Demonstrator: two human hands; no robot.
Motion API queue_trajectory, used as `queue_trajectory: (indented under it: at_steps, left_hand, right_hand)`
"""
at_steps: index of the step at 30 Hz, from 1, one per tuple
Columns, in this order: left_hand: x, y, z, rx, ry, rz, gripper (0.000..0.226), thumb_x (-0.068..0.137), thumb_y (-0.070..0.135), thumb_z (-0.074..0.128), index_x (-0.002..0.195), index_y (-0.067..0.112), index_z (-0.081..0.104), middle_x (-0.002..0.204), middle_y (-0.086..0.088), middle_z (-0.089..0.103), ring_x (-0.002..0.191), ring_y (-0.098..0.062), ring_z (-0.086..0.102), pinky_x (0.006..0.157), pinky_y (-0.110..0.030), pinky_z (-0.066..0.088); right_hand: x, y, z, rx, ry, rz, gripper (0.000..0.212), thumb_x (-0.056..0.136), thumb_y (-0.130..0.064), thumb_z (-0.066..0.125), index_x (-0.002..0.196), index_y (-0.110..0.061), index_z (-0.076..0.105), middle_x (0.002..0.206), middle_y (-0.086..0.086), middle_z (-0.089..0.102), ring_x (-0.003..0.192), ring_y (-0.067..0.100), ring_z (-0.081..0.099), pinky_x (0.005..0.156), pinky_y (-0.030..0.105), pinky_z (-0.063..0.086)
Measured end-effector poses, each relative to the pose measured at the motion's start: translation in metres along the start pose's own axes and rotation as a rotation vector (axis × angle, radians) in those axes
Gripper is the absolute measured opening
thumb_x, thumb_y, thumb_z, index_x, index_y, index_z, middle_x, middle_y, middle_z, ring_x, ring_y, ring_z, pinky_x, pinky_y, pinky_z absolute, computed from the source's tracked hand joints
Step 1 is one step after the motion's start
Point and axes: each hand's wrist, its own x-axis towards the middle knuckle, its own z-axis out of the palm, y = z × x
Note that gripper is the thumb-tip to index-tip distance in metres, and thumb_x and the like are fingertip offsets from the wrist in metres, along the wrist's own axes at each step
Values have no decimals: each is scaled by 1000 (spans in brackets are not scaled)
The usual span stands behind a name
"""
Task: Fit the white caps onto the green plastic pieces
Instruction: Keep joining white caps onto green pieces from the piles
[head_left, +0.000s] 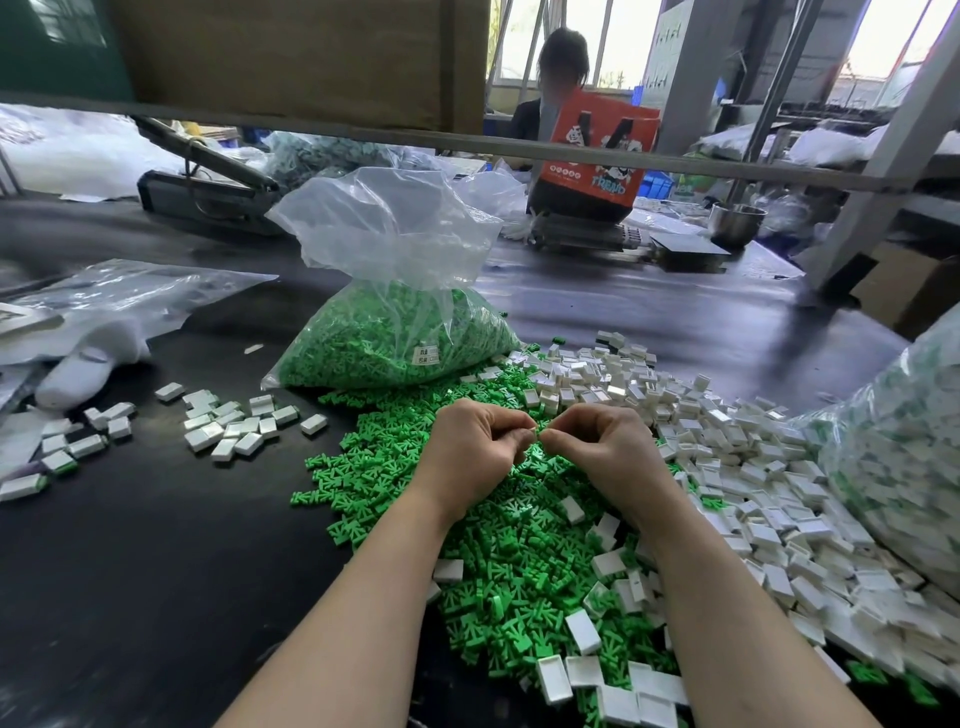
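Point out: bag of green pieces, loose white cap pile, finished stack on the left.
bag of green pieces (395, 338), head view, on the filled lower part.
white cap pile (727, 441), head view, on the middle of the heap.
finished pieces (234, 426), head view, on the cluster's centre.

left hand: your curled fingers are hiding whatever you are pinching; only a green speck is showing.
right hand: your fingertips are covering its hold too.
green pieces: your forearms are hiding part of the heap.
right bag: the picture's edge is cutting it off.
bag label: its print is reading too small.
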Motion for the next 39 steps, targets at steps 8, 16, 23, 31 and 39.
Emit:
queue_trajectory:
  at_steps: [8, 16, 23, 31, 39]
  left_hand:
    - [-1, 1, -1, 65, 5, 36, 15, 84, 5, 73, 98, 10, 77, 76, 2, 75, 66, -23, 70, 66, -44, 60]
    - [0, 3, -3, 212, -33, 133, 17, 84, 7, 74, 101, 8, 77, 86, 1, 75, 73, -13, 70, 73, -32, 59]
    - [0, 4, -3, 247, -41, 174, 18, 83, 8, 74, 101, 9, 77, 91, -1, 75, 80, -10, 69, 79, -28, 58]
    - [0, 5, -4, 55, -1, 84, 13, 85, 4, 72, 93, 12, 78, 72, 7, 72, 64, -18, 67, 63, -29, 59]
    - [-1, 16, -3, -409, 21, -132, 17, 84, -3, 70, 80, 13, 75, 68, -2, 74, 63, -13, 69, 63, -20, 56]
  right_hand:
    - [-1, 0, -1, -36, -8, -7, 6, 84, -12, 76, 83, -7, 73, 78, 7, 73, 75, 23, 68, 73, 33, 56]
    - [0, 1, 0, -144, -15, -16, 6, 84, -16, 76, 81, -12, 74, 72, -3, 70, 61, 0, 59, 62, 15, 49]
    - [-1, 1, 0, -179, -14, -41, 5, 85, -16, 76, 81, -13, 74, 72, -2, 70, 60, 0, 58, 60, 14, 48]
    - [-1, 1, 0, 18, -2, -49, 7, 86, -12, 73, 80, -14, 73, 74, 4, 72, 69, 12, 67, 70, 24, 56]
    - [0, -1, 3, 227, 21, -30, 18, 96, -7, 58, 87, -7, 74, 75, 3, 74, 62, 1, 62, 61, 10, 47]
